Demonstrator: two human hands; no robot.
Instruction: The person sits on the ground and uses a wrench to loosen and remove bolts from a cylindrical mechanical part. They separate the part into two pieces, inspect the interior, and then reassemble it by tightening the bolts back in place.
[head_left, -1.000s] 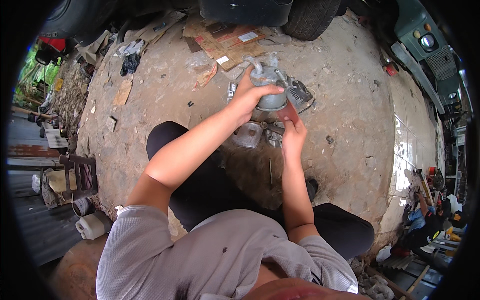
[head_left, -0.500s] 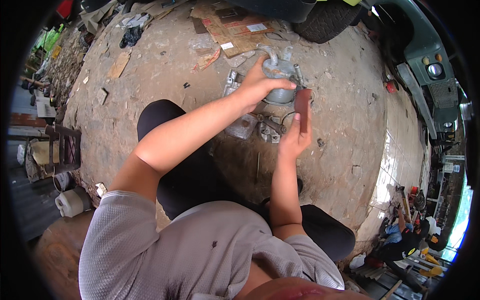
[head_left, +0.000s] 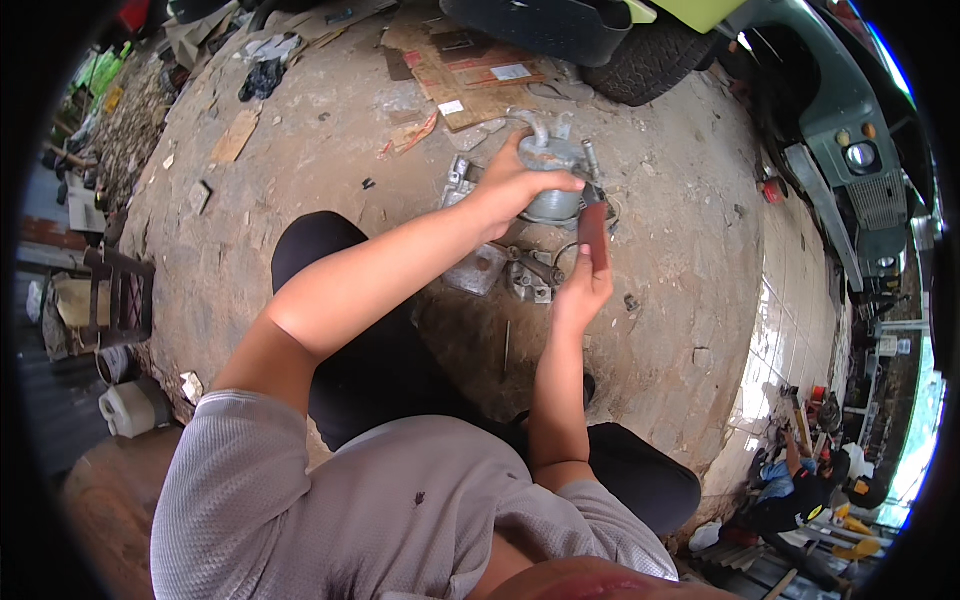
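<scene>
My left hand (head_left: 503, 190) is wrapped round the left side of a grey metal cylindrical part (head_left: 556, 155), its thumb lying across the front. The part sits upright at floor level, with a bent pipe and short stubs on top. In my right hand (head_left: 580, 297) is a flat reddish-brown strip (head_left: 593, 236) that looks like sandpaper, pinched between thumb and fingers. The strip's dark upper end meets the right side of the part, close to my left thumb. Whether it touches the metal is hard to tell. Beside my left wrist lies a grey square metal casting (head_left: 477, 270).
Another metal fitting (head_left: 528, 285) and a thin rod (head_left: 506, 343) lie between my knees and the part. Flattened cardboard (head_left: 470, 75) and a vehicle tyre (head_left: 650, 65) are beyond. A crate (head_left: 125, 295) stands left; another person (head_left: 795, 495) is at the lower right.
My right hand and the strip have moved slightly toward me and to the left along the part's side. My left hand keeps its grip. The whole view has shifted a little.
</scene>
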